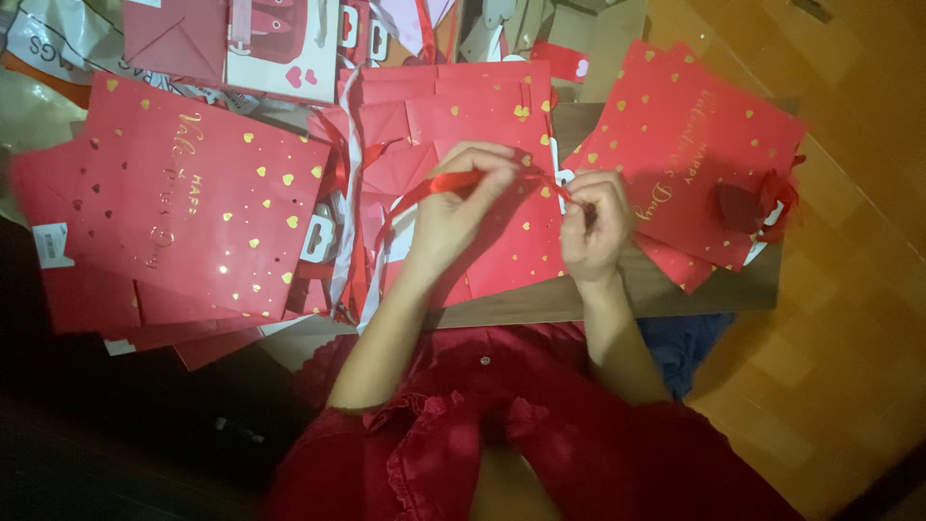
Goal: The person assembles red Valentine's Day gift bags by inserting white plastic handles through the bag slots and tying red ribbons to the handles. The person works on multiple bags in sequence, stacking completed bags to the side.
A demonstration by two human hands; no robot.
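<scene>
Both hands work over the middle of a crowded tabletop (598,299), each pinching the same red ribbon (453,180): the left hand (461,207) has its grip closed on the ribbon between thumb and fingertips, and the right hand (595,227) has its grip clamped on the ribbon's other end, close to a white tab at the edge of a bag. The ribbon runs taut between them and trails down to the left, over the red paper bag (502,251) with gold hearts that lies flat directly under the hands. To the left, well apart from the hands, a stack of flat red bags (193,212) with gold hearts and gold script covers that side of the tabletop, with a small white tag at its outer edge. Between that stack and the middle bag lies a tangle of red ribbon handles and white card tabs (333,232). To the right, just beside the right hand, another pile of red bags (694,145) lies fanned out, with a bunched dark red ribbon (748,205) resting on it near the tabletop's edge. At the far side sit folded red bags (453,96), a white card pack (280,48) holding red items, and brown cardboard. The wooden floor (849,289) shows at right; the person's red dress (502,434) fills the foreground.
</scene>
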